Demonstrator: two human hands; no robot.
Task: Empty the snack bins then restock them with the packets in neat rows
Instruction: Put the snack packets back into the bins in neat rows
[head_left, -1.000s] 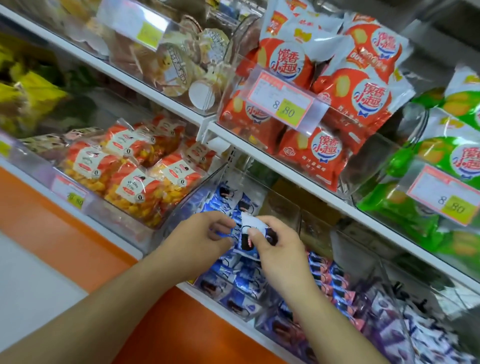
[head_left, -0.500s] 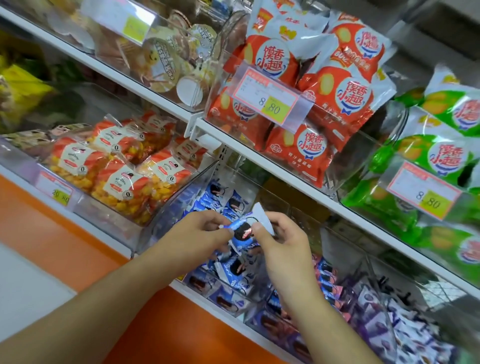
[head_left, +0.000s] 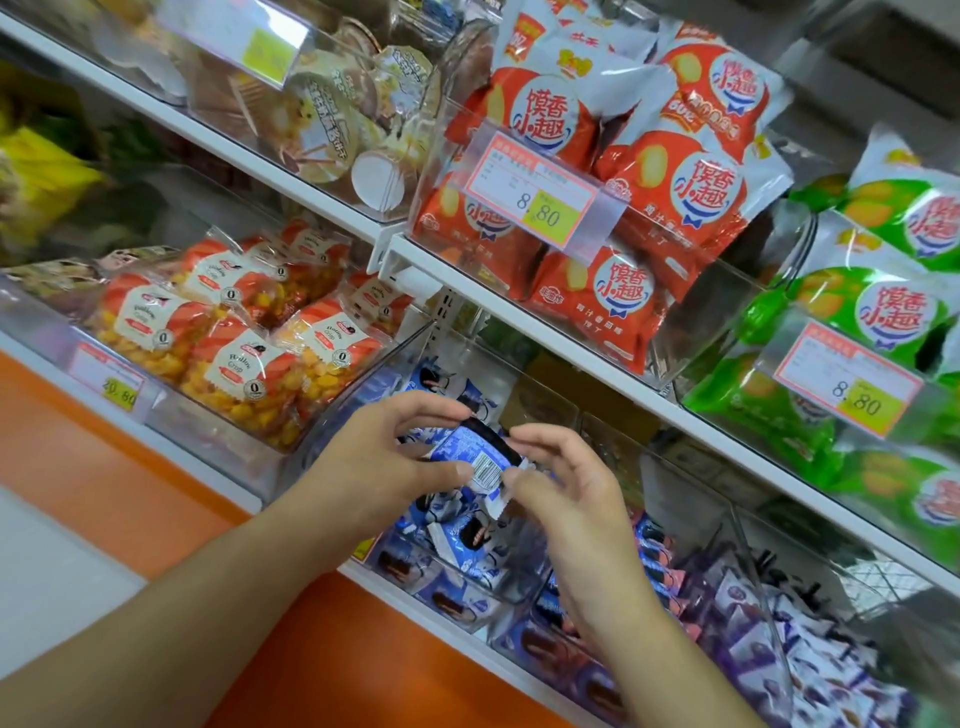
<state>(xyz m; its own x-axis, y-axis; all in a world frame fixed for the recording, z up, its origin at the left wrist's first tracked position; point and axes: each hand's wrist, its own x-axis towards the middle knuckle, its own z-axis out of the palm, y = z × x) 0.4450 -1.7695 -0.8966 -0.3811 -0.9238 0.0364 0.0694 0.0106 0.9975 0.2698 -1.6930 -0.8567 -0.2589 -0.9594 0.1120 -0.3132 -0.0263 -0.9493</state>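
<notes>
Head view: both hands sit over the clear bin (head_left: 488, 587) on the lower shelf, sharing one small blue packet (head_left: 475, 451) held above the bin's other blue packets (head_left: 457, 540). Left hand (head_left: 374, 467): thumb and curled fingers pinch the packet's left side, barcode face up. Right hand (head_left: 566, 493): fingertips (head_left: 511, 478) pinch the white crimped edge on the right, other fingers loosely bent. Packet is tilted, clear of the pile, touching nothing but the hands. Bin to the left holds orange bags of yellow snacks (head_left: 234, 358) behind a price tag (head_left: 111, 382). Bin to the right holds purple packets (head_left: 810, 660). Shelf above: red bags (head_left: 613, 208) with an 8.80 tag (head_left: 535, 195), green bags (head_left: 872, 322) just right of them, round tubs (head_left: 332, 119) on the left.
</notes>
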